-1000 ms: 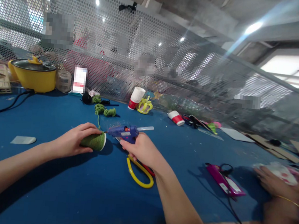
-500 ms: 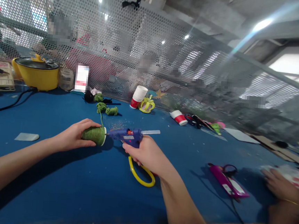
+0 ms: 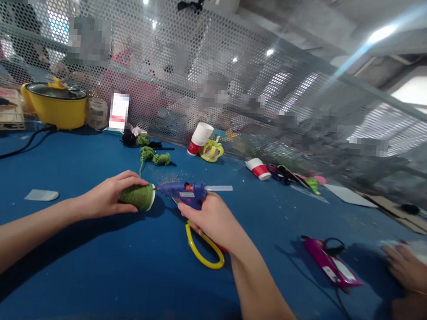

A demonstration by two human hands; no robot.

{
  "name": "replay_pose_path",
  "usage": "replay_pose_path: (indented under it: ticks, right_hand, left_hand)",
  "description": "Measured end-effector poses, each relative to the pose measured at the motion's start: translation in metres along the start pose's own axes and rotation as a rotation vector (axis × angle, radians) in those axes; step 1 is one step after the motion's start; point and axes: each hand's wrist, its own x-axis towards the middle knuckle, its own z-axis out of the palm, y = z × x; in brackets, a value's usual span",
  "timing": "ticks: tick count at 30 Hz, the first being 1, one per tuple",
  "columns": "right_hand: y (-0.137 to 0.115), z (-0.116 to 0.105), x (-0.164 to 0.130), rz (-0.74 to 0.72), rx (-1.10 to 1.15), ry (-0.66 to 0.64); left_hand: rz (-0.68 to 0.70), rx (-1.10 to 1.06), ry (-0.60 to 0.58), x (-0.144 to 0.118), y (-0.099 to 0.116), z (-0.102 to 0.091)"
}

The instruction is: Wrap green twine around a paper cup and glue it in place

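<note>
Right hand (image 3: pixel 214 217) grips blue glue gun (image 3: pixel 186 191), label unreadable; left hand (image 3: pixel 107 198) clasps yarn-wrapped cup (image 3: pixel 138 196).

We get a bright, evenly lit view, with ceiling spots glinting through the perforated screen (image 3: pixel 214 70) and a big window (image 3: pixel 424 96) blowing out white at upper right. A pale flare streaks down from there. Soft shadows pool on the blue table (image 3: pixel 75 287) under both forearms. We see wide-angle bending along the edges, and a co-worker's hand (image 3: pixel 409 269) at far right smears with blur.
</note>
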Motion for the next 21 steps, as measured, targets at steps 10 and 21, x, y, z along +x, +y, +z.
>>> replay_pose_path:
  ticks: [10,21]
  right_hand:
    - [-0.003,0.005,0.006,0.058,0.012,0.028]
    - [0.015,-0.006,0.017,0.024,0.28,-0.009]
  left_hand:
    - [0.111,0.088,-0.024,0.0,0.003,0.001]
    - [0.04,0.072,0.011,0.0,0.003,0.0]
